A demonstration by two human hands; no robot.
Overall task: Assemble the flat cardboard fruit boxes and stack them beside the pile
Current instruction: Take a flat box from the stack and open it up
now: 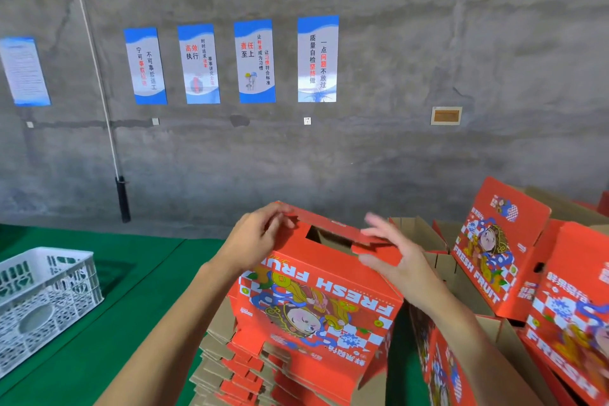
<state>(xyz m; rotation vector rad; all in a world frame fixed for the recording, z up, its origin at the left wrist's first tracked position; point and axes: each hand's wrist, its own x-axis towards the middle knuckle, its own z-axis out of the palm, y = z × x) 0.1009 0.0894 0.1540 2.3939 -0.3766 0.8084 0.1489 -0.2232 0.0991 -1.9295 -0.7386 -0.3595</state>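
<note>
A red fruit box [316, 300] is shown partly assembled, held upright on top of the pile of flat boxes [230, 369] at lower centre. The left hand [257, 237] is closed on the far left corner of the box's top edge, with the fingers curled over the flap. The right hand [392, 250] is placed at the right end of the top, its fingers spread and slightly blurred, with a small red flap [375, 250] pinched between thumb and fingers. Between the two hands the top is seen partly open, and brown cardboard is visible inside. The printed face is turned toward the viewer and appears upside down: the words "FRESH FRUIT", a cartoon figure and a blue-and-white chequer pattern on red. Assembled boxes [501, 254] of the same print are stacked just to the right, some tilted. A white plastic crate [43, 300] is seen well apart on the green floor [131, 273] at left.
</note>
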